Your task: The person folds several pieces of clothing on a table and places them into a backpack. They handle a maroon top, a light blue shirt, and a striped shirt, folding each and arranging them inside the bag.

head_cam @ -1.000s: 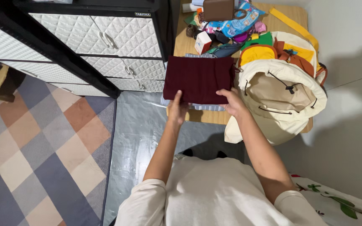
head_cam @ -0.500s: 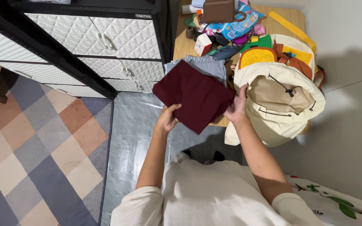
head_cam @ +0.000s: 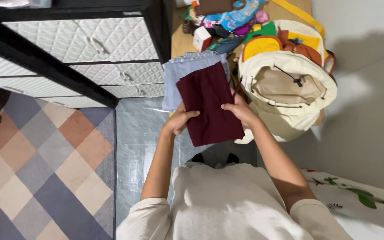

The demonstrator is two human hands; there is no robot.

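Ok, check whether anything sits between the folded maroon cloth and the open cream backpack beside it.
Nothing visible does. Both hands, left hand and right hand, hold the maroon cloth just left of the cream backpack. Its mouth gapes open, with only a loose black drawstring across it.

We're in a home bedroom: quilted white drawer unit (head_cam: 90,44), checked rug (head_cam: 36,164), cluttered wooden table (head_cam: 181,42).
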